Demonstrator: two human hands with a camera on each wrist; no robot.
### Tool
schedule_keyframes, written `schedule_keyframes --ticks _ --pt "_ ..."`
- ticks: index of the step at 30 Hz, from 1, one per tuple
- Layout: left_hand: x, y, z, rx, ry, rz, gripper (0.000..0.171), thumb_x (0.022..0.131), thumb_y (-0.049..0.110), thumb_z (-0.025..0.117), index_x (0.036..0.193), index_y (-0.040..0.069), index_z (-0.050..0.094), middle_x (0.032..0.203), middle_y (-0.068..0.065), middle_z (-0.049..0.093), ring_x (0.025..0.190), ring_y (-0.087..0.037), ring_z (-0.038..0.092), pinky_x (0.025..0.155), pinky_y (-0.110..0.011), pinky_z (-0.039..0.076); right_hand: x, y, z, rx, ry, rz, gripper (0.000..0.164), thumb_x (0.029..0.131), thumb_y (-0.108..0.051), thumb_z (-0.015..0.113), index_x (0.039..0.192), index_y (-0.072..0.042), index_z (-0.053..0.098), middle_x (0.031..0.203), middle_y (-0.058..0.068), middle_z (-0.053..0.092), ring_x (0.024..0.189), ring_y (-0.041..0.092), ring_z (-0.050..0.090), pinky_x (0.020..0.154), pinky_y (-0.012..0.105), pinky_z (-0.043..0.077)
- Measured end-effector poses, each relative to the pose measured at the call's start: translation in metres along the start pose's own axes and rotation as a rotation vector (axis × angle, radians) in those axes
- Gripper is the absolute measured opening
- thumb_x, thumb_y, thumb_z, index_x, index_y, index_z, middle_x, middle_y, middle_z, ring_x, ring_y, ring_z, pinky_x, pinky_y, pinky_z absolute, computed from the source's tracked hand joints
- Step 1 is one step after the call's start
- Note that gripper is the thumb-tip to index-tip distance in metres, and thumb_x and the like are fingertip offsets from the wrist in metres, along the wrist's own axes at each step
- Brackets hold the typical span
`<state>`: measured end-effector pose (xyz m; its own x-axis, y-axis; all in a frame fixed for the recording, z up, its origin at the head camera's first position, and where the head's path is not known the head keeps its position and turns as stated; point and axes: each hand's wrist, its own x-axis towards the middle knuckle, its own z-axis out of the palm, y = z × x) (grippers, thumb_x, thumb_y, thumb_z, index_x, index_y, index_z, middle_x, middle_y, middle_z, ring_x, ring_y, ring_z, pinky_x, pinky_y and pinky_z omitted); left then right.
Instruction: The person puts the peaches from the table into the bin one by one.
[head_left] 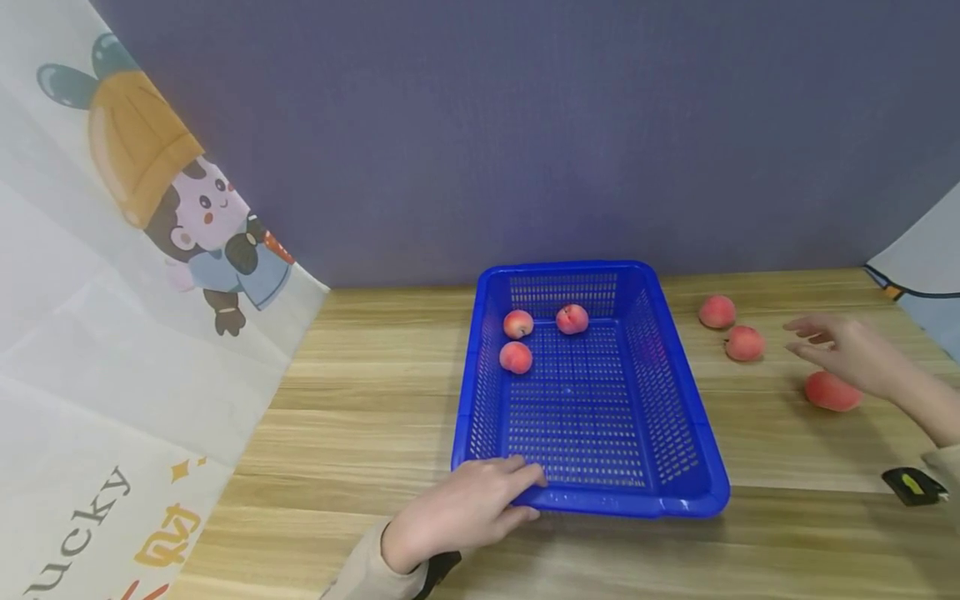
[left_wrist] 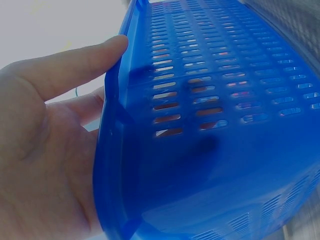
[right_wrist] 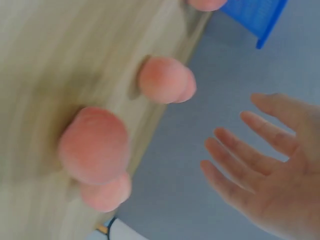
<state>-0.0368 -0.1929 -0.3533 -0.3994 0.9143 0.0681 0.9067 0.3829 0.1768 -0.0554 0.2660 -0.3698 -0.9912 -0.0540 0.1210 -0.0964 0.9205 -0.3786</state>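
A blue plastic basket (head_left: 690, 400) with slotted walls stands on the table. My left hand (head_left: 480, 502) grips its near rim (left_wrist: 107, 150), thumb on the outside and fingers over the edge. Inside, toward the far left, lie three red peaches: one peach (head_left: 518, 324) by the left wall, another peach (head_left: 516, 357) just nearer, and a third peach (head_left: 572, 319) farther right. My right hand (head_left: 855, 354) hovers right of the basket with fingers extended, holding nothing. Below it rests a peach (head_left: 832, 393); left of it lie a peach (head_left: 745, 343) and a farther peach (head_left: 717, 312).
The wood-grain table (head_left: 367, 417) ends at a dark grey-blue back panel (head_left: 420, 150). A white printed sheet (head_left: 90, 333) rises along the left side. In the right wrist view, more peaches (right_wrist: 106, 194) show partly hidden behind nearer ones.
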Motion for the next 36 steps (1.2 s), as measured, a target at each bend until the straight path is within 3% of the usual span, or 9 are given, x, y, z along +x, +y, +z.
schedule_keyframes --ticks 8,14,20,36 --pt "0.001 0.000 0.000 0.006 0.008 0.007 0.019 0.083 0.028 0.059 0.099 0.017 0.054 0.084 0.008 0.055 0.074 -0.003 0.054 0.062 -0.017 0.042 -0.013 0.021 0.007 -0.045 -0.070 0.092 0.039 0.083 -0.011 0.057 0.107 0.018 0.048 0.101 0.039 0.048 0.086 0.052 0.048 0.065 0.054 0.042" --pt "0.001 0.000 0.001 0.023 0.033 0.020 0.020 0.083 0.028 0.059 0.098 0.017 0.054 0.083 0.008 0.054 0.074 -0.004 0.055 0.063 -0.018 0.043 -0.019 0.036 0.012 -0.026 -0.107 0.099 0.038 0.080 -0.005 0.059 0.105 0.021 0.047 0.095 0.040 0.050 0.084 0.053 0.048 0.064 0.053 0.043" --pt "0.001 0.000 0.002 0.028 0.032 0.020 0.020 0.083 0.028 0.059 0.098 0.017 0.054 0.084 0.008 0.055 0.075 -0.004 0.055 0.063 -0.018 0.043 -0.022 0.042 0.014 -0.017 -0.156 0.150 0.047 0.082 -0.017 0.061 0.106 0.020 0.045 0.098 0.041 0.046 0.088 0.054 0.045 0.063 0.051 0.043" --pt "0.000 0.002 0.001 0.034 0.017 0.000 0.020 0.083 0.029 0.059 0.099 0.017 0.054 0.085 0.007 0.055 0.075 -0.004 0.056 0.063 -0.018 0.043 -0.024 0.056 0.028 -0.039 -0.167 0.098 0.051 0.074 -0.017 0.069 0.101 0.021 0.048 0.100 0.043 0.046 0.091 0.056 0.044 0.069 0.056 0.040"
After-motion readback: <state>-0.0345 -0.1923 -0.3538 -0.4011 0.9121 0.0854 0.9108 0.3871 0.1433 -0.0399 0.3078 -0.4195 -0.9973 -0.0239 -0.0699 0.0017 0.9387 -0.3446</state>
